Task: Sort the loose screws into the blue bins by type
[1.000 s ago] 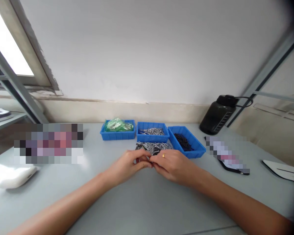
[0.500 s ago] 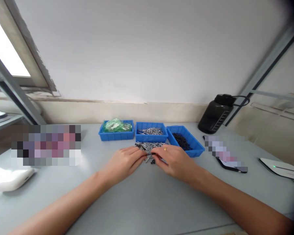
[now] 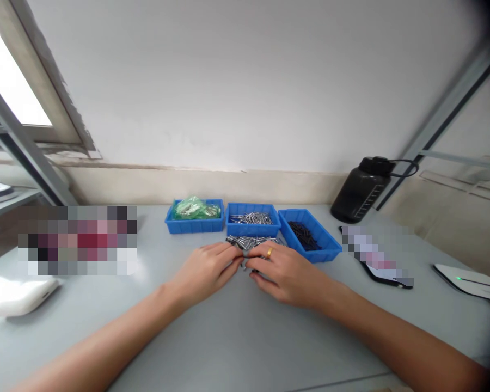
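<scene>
My left hand [image 3: 206, 269] and my right hand [image 3: 280, 268] meet fingertip to fingertip on the grey table, at the near edge of a loose heap of small silver and dark pins [image 3: 251, 242]. Both hands have their fingers curled and pinched over the heap; what they pinch is too small to name. A gold ring sits on my right hand. Behind the heap stand three blue trays: the left tray [image 3: 194, 224] holds a green plastic bag, the middle tray [image 3: 253, 226] holds silver pins, the right tray [image 3: 329, 249] holds dark screws.
A dark water bottle [image 3: 361, 190] leans at the back right by a metal post. A phone [image 3: 386, 272] and a white device [image 3: 471, 283] lie at the right. A white object [image 3: 18, 296] lies at the far left. A wall closes the back.
My hands pulled slightly apart over the heap half a second ago and have now come together again, the right hand turning inward. The trays have not moved.
</scene>
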The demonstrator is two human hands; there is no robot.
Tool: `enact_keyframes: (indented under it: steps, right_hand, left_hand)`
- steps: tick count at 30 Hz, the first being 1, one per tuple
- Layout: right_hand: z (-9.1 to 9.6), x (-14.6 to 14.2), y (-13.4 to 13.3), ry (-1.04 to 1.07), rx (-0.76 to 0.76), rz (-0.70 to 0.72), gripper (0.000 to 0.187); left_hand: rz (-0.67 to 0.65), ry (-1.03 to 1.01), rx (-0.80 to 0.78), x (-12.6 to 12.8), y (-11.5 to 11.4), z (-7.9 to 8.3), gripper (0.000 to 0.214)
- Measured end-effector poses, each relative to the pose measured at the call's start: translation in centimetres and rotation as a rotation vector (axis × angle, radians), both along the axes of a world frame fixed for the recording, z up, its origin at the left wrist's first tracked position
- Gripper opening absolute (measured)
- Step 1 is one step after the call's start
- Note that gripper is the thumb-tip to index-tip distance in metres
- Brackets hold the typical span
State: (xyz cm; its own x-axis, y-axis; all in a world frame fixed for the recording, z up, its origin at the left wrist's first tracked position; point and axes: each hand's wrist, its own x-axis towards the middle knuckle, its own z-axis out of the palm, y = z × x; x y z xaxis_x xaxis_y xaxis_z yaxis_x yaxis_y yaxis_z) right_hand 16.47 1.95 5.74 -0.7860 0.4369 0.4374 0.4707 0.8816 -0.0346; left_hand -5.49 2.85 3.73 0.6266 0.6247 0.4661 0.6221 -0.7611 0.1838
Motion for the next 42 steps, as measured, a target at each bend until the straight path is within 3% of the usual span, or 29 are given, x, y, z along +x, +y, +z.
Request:
enact_keyframes:
  steps: [12,23,26,32,36,39,42]
  right_hand:
    - [0.1,-0.1,-0.1,-0.079,-0.048,-0.040,0.016]
    - [0.2,0.0,0.0,-0.093,0.012,-0.063,0.016]
    - [0.3,0.4,0.7,-0.100,0.086,-0.211,0.018]
    - [1.0,2.8,2.8,-0.146,0.237,-0.732,0.026]
    - [1.6,3.6,3.3,-0.130,0.251,-0.894,0.033]
    - [1.4,3.0,2.9,-0.084,0.253,-0.739,0.030]
    - [0.6,1.7,1.9,-0.146,0.088,-0.328,0.022]
  left_hand:
    - [0.008,-0.001,-0.006,-0.1,-0.1,0.0,0.020]
    - [0.024,-0.002,0.028,0.0,-0.1,0.2,0.024]
    - [0.066,-0.003,0.035,0.1,-0.1,0.2,0.027]
    - [0.057,0.009,0.045,0.0,-0.2,0.1,0.024]
    - [0.079,0.040,0.035,0.1,0.0,0.1,0.023]
    - [0.117,0.118,0.007,0.1,0.3,-0.2,0.024]
    - [0.138,0.175,-0.024,0.0,0.6,-0.6,0.025]
